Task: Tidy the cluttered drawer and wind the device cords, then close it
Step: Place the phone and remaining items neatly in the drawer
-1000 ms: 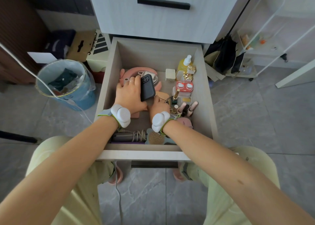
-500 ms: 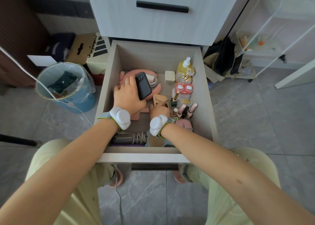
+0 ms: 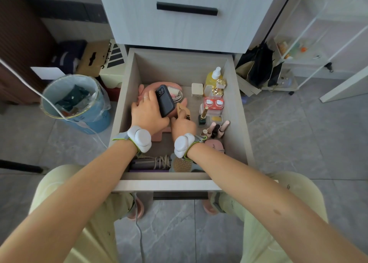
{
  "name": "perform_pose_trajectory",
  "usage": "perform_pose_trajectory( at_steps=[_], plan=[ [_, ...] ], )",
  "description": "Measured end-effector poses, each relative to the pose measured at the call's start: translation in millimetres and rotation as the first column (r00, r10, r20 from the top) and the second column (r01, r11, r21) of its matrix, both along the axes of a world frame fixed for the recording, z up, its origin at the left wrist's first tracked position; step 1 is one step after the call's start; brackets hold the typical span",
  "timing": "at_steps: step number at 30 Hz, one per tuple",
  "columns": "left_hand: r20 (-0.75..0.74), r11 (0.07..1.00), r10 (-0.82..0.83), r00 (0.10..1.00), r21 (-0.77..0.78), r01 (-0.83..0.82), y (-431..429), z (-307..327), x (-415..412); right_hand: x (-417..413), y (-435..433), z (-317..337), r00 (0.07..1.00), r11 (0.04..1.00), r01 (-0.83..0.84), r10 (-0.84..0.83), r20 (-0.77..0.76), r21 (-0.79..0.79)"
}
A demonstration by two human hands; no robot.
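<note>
The wooden drawer [image 3: 238, 111] stands pulled out below me. My left hand [image 3: 146, 113] grips a dark power bank [image 3: 164, 100] over a pink round device [image 3: 175, 87] at the drawer's back left. A coiled white cord [image 3: 176, 94] lies on that pink device, just beyond the power bank. My right hand [image 3: 182, 125] rests beside it, its fingers on a small tan card [image 3: 182, 109]; what it pinches is partly hidden. A dark device with a wound beige cord [image 3: 159, 162] lies along the drawer's front wall.
Bottles, a red lens case [image 3: 213, 103] and lipsticks [image 3: 218, 130] line the drawer's right side. A round brush [image 3: 181, 164] lies at the front. A blue lined bin [image 3: 79, 103] stands left of the drawer, a white cable [image 3: 23, 79] crossing it. Black bags [image 3: 258, 67] sit at the right.
My left hand carried the power bank farther back and to the left in the drawer. My right hand moved forward onto the tan card.
</note>
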State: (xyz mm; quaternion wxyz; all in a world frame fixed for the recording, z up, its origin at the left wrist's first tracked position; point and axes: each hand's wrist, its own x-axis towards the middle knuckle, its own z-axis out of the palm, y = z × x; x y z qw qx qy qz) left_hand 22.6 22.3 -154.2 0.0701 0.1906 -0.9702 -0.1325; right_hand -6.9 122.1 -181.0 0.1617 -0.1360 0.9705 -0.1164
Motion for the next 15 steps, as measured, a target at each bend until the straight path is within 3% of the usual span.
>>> perform_pose_trajectory(
  at_steps=[4, 13, 15],
  plan=[
    [0.011, 1.0, -0.005, 1.0, -0.006, 0.005, -0.2, 0.4, -0.1, -0.8, 0.2, 0.3, 0.998, 0.998, 0.056, -0.056, -0.005, -0.005],
    [0.096, 0.994, -0.107, 0.99, -0.007, 0.108, -4.5, -4.7, 0.0, -14.4, 12.4, 26.0, 1.0, 1.0, -0.015, 0.015, 0.011, -0.011],
    [0.132, 0.993, -0.118, 0.984, -0.003, 0.12, -6.0, -5.0, 1.2, -16.3, 24.2, 43.6, 0.995, 0.995, -0.094, 0.095, -0.043, 0.012]
  ],
)
